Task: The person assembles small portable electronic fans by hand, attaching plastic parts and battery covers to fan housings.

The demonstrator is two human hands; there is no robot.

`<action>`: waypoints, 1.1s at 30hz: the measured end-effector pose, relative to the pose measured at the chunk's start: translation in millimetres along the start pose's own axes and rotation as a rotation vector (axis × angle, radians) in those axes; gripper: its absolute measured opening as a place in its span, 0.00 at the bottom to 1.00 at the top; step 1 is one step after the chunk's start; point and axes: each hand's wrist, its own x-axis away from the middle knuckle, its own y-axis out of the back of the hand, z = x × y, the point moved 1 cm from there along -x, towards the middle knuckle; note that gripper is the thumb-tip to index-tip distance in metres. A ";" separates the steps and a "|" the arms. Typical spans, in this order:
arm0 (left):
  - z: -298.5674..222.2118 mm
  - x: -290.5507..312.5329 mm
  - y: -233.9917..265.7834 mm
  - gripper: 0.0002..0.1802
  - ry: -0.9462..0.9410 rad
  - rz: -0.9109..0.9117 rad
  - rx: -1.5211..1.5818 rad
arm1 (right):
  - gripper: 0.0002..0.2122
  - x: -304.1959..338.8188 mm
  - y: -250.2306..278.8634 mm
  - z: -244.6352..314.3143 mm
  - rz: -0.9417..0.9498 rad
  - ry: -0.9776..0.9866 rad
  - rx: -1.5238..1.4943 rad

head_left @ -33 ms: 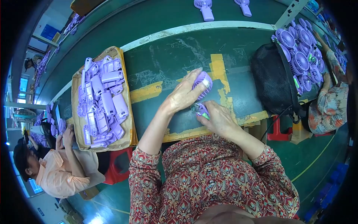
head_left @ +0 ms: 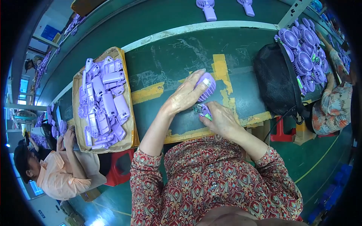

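Apparently nothing has shifted: purple fan head (head_left: 206,86) stays under my left hand (head_left: 187,95), which cups it on the green desk (head_left: 166,64); right hand (head_left: 220,119) still pinches its handle stub (head_left: 202,110). Fitting ongoing, I judge.

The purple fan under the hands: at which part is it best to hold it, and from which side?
Probably by the round head of the purple fan, from above on its left, as the left hand cups it now. The domed grille fills a palm, and this leaves the handle end, with its exposed green board, free for the right hand.
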 end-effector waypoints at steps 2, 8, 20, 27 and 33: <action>12.8 -2.2 -4.9 0.32 -0.027 0.076 0.053 | 0.20 -1.3 0.9 0.2 0.068 -0.046 0.027; 11.3 -0.2 5.1 0.46 0.151 0.089 -0.016 | 0.14 -1.7 -2.0 -7.7 0.035 0.037 0.015; 26.8 46.4 11.4 0.37 0.287 -0.249 0.435 | 0.16 4.7 8.6 -7.2 0.171 0.025 -0.017; 27.1 68.5 19.5 0.25 0.119 -0.696 0.938 | 0.17 -4.3 2.9 -18.4 0.421 -0.327 -1.139; -18.6 81.2 4.6 0.34 0.019 -0.507 0.987 | 0.19 -19.2 -13.6 -26.1 0.471 -0.547 -1.266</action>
